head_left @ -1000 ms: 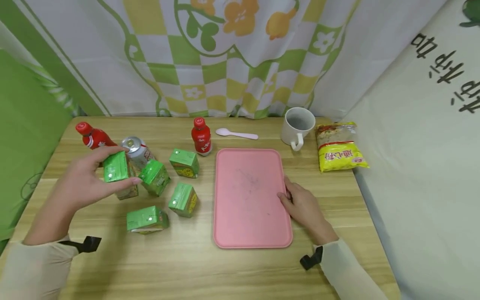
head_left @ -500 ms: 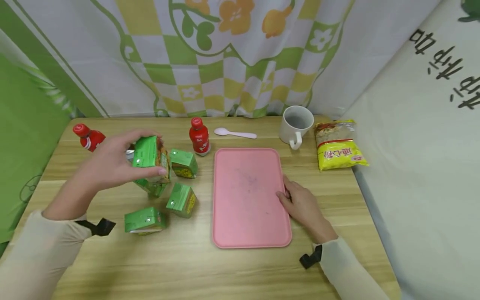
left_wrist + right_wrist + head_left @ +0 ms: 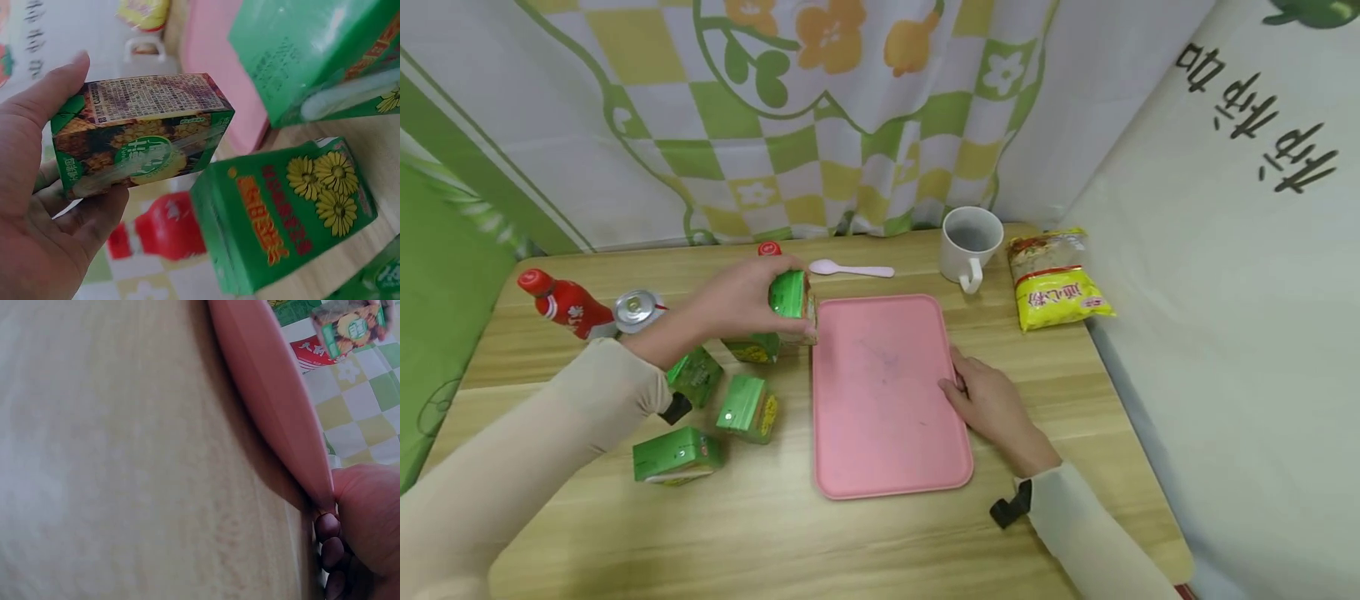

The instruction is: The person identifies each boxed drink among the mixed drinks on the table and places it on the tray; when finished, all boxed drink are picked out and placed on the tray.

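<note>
My left hand (image 3: 741,300) holds a juice box (image 3: 790,296) with a green top between thumb and fingers, over the tray's far left corner. Pineapple pictures cover that juice box's side in the left wrist view, where a green drink box (image 3: 281,219) with yellow flowers stands beneath it. The pink tray (image 3: 887,417) lies on the table. At its right edge, my right hand (image 3: 996,408) grips the rim, thumb above and fingers curled below. Left of the tray are several green drink boxes (image 3: 748,408), one partly hidden behind the left hand.
A red bottle (image 3: 565,304) and a can (image 3: 638,308) stand at the far left. Another red bottle (image 3: 769,248) is mostly hidden behind the left hand. Beyond the tray lie a spoon (image 3: 853,270), a white mug (image 3: 972,246) and a yellow food bag (image 3: 1056,283).
The left hand has carried the juice box rightward from beside the can, over the other boxes, to the tray's corner. The right hand keeps its grip on the tray. The head view has shifted slightly.
</note>
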`<state>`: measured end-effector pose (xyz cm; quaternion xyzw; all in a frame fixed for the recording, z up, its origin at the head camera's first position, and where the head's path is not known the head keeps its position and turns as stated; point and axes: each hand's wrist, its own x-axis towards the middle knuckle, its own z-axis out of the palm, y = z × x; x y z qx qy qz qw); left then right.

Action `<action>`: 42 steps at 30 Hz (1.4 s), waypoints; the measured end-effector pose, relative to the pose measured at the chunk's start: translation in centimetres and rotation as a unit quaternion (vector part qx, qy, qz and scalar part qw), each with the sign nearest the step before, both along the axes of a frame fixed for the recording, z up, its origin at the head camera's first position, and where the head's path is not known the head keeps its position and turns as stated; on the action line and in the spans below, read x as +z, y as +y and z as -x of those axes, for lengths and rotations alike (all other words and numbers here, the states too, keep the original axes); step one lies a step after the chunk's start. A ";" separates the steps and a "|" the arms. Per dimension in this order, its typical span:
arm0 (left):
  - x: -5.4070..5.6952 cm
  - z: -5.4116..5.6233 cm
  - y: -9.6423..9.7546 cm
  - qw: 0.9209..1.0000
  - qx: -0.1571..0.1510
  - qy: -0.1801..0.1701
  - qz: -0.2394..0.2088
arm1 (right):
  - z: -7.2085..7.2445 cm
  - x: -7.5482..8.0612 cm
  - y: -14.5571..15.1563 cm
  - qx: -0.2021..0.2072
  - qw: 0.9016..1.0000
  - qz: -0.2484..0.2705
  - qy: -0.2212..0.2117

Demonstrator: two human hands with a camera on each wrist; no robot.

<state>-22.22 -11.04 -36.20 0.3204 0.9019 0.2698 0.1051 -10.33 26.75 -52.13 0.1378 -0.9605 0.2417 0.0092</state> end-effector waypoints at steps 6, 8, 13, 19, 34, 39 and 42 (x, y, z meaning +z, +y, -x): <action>-0.9 1.0 2.1 0.999 -0.025 0.014 0.024 | 0.0 0.1 -0.1 0.004 1.000 0.007 0.016; -1.2 1.4 2.7 0.999 -0.026 0.017 0.031 | 0.0 0.2 -0.1 0.004 1.000 0.008 0.017; -2.6 2.6 3.7 0.998 -0.025 0.012 0.050 | 0.1 0.1 -0.2 0.004 1.000 0.003 0.012; -3.9 3.1 4.8 0.996 -0.031 -0.007 0.079 | 0.3 -0.2 -0.2 0.004 1.000 0.002 0.000; -4.7 3.4 6.1 0.995 -0.030 0.008 0.092 | 0.4 -0.4 0.2 0.000 1.000 0.008 0.004; -3.6 2.5 5.3 0.999 -0.019 0.015 0.042 | 0.3 -0.5 0.2 0.005 1.000 0.016 0.015; -2.3 1.4 4.4 0.999 -0.032 0.023 -0.020 | 0.3 -0.5 0.2 0.004 1.000 0.019 0.017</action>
